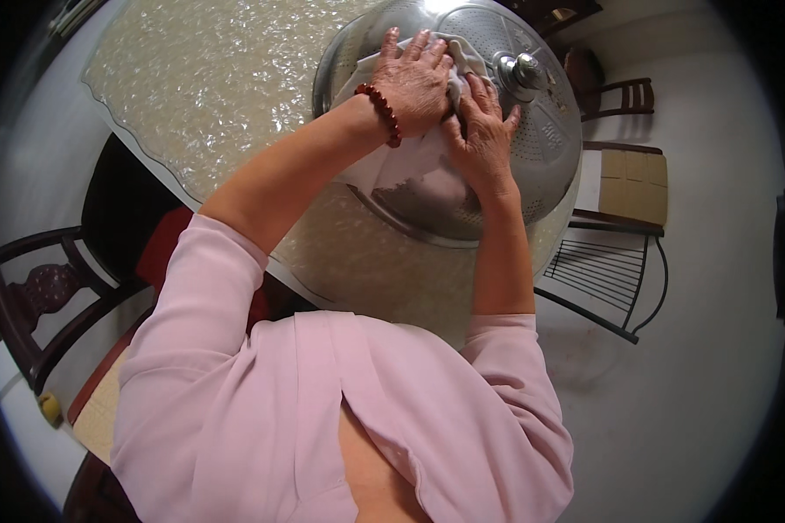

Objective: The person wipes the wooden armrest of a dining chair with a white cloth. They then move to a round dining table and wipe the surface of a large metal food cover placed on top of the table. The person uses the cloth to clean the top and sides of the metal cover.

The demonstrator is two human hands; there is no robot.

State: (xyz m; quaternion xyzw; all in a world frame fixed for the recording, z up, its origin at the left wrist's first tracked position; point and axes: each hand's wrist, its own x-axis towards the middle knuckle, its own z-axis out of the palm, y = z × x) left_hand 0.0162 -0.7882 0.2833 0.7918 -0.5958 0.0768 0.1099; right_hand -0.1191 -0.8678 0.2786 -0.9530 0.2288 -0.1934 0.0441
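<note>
"Head view: are we finished?"

"Mid-wipe, we'd guess; cloth (467,57) on metal lid (545,170), lid on surface (209,96). Amount left unclear. Left grip (412,84) spread flat; right grip (482,144), we can't tell."

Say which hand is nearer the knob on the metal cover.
Right. The right hand is close by, below and left of the knob; the left hand is farther left, on the cloth.
</note>
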